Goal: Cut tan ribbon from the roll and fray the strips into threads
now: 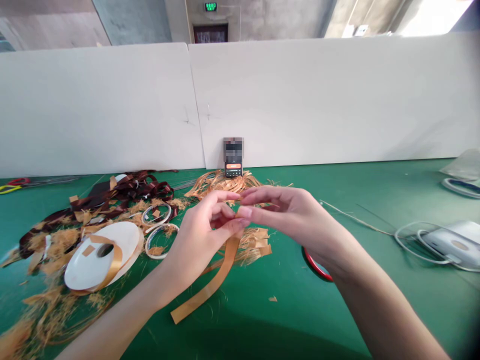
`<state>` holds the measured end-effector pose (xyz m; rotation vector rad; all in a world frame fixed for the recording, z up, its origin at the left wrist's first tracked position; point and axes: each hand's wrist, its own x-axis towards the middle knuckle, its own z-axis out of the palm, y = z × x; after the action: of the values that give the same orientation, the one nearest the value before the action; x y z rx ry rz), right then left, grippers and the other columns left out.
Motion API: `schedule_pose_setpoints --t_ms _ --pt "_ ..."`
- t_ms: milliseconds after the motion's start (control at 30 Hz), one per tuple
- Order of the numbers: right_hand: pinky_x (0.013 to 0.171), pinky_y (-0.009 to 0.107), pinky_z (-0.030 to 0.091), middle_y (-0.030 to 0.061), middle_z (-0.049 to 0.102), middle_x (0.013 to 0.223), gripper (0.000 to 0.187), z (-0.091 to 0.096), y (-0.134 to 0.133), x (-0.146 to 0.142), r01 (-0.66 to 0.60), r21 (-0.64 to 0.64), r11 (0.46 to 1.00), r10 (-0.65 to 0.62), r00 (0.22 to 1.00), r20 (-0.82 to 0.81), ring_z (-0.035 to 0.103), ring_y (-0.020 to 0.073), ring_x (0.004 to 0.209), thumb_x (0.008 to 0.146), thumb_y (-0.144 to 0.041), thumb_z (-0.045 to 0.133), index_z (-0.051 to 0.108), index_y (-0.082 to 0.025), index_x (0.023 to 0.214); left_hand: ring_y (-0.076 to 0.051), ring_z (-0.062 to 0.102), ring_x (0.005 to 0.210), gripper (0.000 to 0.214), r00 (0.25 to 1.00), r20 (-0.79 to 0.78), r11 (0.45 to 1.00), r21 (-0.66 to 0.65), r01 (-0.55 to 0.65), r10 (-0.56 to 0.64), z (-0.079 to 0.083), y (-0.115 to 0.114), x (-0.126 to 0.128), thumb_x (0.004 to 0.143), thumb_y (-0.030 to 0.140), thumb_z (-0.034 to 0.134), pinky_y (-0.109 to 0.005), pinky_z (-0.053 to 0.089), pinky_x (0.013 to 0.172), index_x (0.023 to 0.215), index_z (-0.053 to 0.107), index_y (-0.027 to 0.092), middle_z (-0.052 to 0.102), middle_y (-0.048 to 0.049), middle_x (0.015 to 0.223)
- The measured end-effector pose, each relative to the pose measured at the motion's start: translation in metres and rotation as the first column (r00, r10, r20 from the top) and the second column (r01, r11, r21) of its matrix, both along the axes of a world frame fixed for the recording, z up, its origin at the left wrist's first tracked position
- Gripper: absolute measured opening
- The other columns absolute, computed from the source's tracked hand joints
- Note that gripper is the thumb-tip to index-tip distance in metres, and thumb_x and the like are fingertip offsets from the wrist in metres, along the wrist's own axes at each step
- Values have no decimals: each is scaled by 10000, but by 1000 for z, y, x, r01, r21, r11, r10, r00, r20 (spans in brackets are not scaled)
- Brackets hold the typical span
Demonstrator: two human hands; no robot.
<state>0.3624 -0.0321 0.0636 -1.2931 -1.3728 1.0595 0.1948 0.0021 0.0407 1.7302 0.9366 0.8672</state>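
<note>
Gold satin ribbon (pixel 210 286), one strip: upper end pinched between fingertips of left hand (pixel 200 237) and right hand (pixel 285 215), kept raised above green table mat (pixel 330 200), lower end left hanging.

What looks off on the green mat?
Shredded gold ribbon fibres litter the green mat, heaped around the white ribbon spool and under the gold ribbon strip between the left hand and right hand. The fibres look frayed apart, not cut.

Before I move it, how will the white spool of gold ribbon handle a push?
The white spool lies flat, so it will probably slide, not roll. Its loose gold ribbon tail may snag nearby tan fibres.
</note>
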Motion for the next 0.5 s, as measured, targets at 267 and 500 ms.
schedule_pose_setpoints --t_ms 267,500 --pt "787 336 529 41 743 917 127 -1 2 -1 27 41 999 -26 999 -19 681 205 881 703 -359 745 763 -234 714 -133 626 681 294 1000 -15 1000 9 -2 2 2 -1 1 806 346 656 -235 483 617 1056 560 224 616 36 705" --pt "826 361 518 35 754 894 115 1 2 2 32 47 998 -32 999 -4 680 215 906 738 -356 721 772 -253 741 -116 611 660 289 1000 -12 1000 5 5 -5 3 0 0 806 310 660 -224 472 621 1061 559 220 596 49 686"
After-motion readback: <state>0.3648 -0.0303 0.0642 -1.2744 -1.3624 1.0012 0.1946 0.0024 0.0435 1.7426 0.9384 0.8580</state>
